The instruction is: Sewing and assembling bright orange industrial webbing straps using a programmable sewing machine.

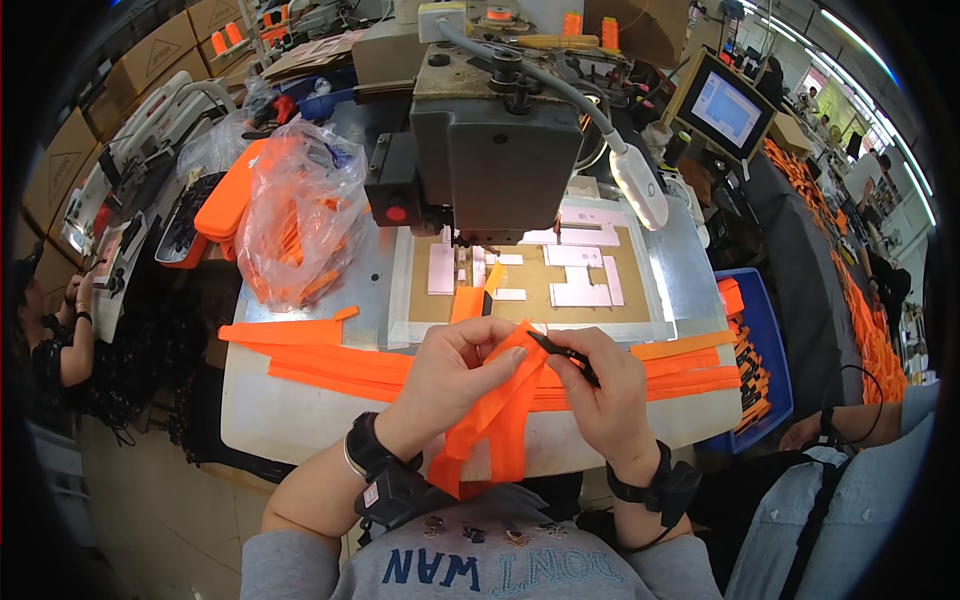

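One bright orange strip [508, 440] is held up over the front of the pale tabletop [250, 412], with the big sewing machine [490, 150] beyond it. It is bent over, and its tails hang down toward the gray shirt [440, 540]. The left grip [455, 368] is narrow, with thumb and fingers pinching the strip near its top. The right grip [608, 395] is narrow too, holding a small black pointed tool [572, 356], its tip right by the strip's top edge. I cannot tell if the tip touches the cloth.

The strip looks light and soft, like flat cloth tape. It should bend easily and flop where nobody holds it. It does not look easy to break, and I think it is not very slippery. A good place to hold it is near the top edge, pinched flat from both sides, but away from the tool's tip. More orange strips [340, 370] lie across the tabletop; they look just as floppy, so lift them by one end.
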`<control>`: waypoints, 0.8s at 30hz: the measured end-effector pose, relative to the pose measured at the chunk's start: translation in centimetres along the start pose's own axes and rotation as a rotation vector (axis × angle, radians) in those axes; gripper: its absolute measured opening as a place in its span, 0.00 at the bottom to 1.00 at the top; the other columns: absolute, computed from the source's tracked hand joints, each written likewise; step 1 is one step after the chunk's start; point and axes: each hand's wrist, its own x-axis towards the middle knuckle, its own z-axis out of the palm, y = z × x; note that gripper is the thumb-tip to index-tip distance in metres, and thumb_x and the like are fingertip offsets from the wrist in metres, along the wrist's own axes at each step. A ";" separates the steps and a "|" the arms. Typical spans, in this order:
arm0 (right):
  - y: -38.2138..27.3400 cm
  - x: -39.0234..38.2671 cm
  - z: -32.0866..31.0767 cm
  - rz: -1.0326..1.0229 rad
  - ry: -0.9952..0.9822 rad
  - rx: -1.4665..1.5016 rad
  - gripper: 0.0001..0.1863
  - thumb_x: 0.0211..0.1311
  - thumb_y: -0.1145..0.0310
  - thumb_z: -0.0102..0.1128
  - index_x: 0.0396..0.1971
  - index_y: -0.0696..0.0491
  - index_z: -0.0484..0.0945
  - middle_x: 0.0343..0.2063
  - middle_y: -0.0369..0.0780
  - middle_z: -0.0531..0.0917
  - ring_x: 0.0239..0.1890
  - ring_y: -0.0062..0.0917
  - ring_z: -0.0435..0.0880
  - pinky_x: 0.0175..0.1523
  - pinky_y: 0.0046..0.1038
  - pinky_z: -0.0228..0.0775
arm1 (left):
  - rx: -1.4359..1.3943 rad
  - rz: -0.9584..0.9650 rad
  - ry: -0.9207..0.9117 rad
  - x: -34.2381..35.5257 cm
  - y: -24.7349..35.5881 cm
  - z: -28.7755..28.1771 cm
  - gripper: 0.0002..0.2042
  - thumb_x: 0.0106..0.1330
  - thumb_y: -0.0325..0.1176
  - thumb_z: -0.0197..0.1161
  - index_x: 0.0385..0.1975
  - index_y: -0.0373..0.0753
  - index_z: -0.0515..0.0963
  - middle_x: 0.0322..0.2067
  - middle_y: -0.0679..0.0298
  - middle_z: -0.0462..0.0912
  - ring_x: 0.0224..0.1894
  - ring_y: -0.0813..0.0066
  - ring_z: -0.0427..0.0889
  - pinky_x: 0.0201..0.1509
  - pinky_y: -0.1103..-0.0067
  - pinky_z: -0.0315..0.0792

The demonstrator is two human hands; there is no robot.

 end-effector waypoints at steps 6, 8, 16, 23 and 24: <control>0.1 -0.7 0.2 0.201 0.142 0.261 0.12 0.58 0.78 0.60 0.43 0.60 0.75 0.32 0.44 0.81 0.31 0.31 0.83 0.35 0.24 0.74 | -0.014 -0.017 0.004 0.1 0.1 0.1 0.10 0.65 0.27 0.61 0.43 0.31 0.78 0.33 0.70 0.80 0.34 0.89 0.75 0.38 0.89 0.70; -0.3 -0.3 0.0 0.130 0.074 0.162 0.12 0.58 0.78 0.60 0.43 0.60 0.75 0.33 0.44 0.81 0.31 0.30 0.83 0.35 0.24 0.74 | -0.015 -0.007 0.009 0.1 0.0 0.1 0.10 0.64 0.27 0.61 0.43 0.31 0.78 0.33 0.70 0.80 0.34 0.89 0.75 0.38 0.89 0.70; -0.5 -0.3 0.4 0.127 0.108 0.102 0.14 0.55 0.78 0.61 0.44 0.59 0.75 0.32 0.44 0.81 0.32 0.33 0.83 0.33 0.28 0.74 | 0.008 -0.005 0.013 0.0 -0.1 0.0 0.10 0.65 0.25 0.60 0.44 0.31 0.77 0.37 0.66 0.81 0.38 0.84 0.78 0.43 0.86 0.73; 0.4 -0.4 0.9 -0.043 0.095 -0.055 0.14 0.54 0.75 0.63 0.43 0.57 0.77 0.32 0.44 0.81 0.30 0.35 0.82 0.31 0.30 0.74 | -0.002 -0.006 0.019 0.1 0.0 0.1 0.10 0.65 0.25 0.59 0.44 0.31 0.77 0.37 0.65 0.81 0.38 0.84 0.79 0.43 0.85 0.74; 0.5 -0.4 0.9 -0.054 0.100 -0.076 0.14 0.55 0.74 0.63 0.42 0.57 0.77 0.32 0.44 0.81 0.30 0.36 0.82 0.31 0.30 0.74 | -0.008 -0.015 0.013 0.1 0.0 0.1 0.10 0.65 0.25 0.59 0.45 0.31 0.77 0.37 0.64 0.81 0.38 0.84 0.79 0.43 0.85 0.74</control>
